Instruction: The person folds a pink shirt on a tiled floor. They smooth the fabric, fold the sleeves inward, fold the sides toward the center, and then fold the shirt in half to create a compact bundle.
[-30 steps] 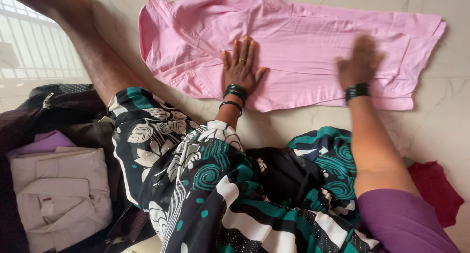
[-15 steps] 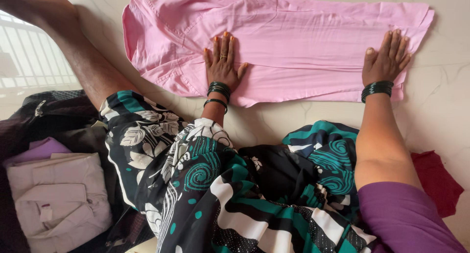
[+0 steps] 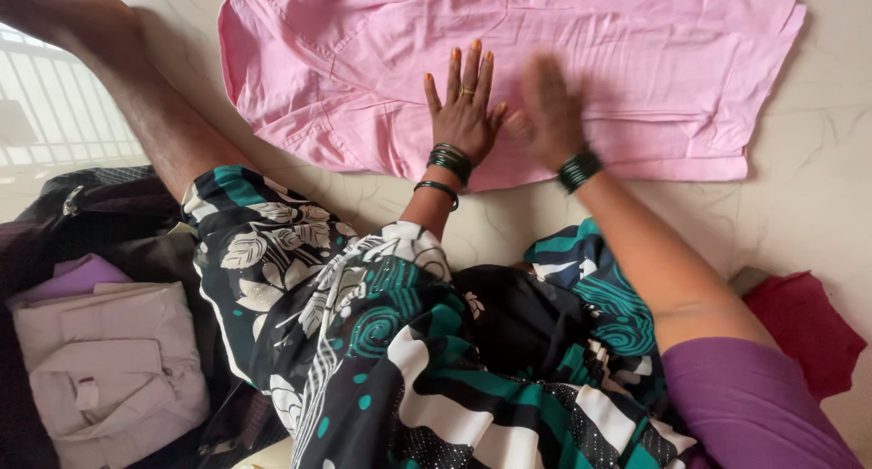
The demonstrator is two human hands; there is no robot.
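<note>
The pink garment (image 3: 563,60) lay spread flat on the pale marble floor (image 3: 817,215), right in front of the seated person. The left hand (image 3: 463,110) pressed down on it, palm flat, fingers stretched wide. Just beside it, the right hand (image 3: 548,110) was on the cloth too, blurred, apparently flat and gripping nothing. A folded white shirt (image 3: 109,360) sat well left; a red cloth (image 3: 808,328) lay off right.

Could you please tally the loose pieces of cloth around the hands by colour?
Pink: 1, the pink garment under the left hand and right hand
Red: 1, red cloth
Pale beige: 1, folded shirt
Lilac: 1, lilac cloth
Total: 4
</note>
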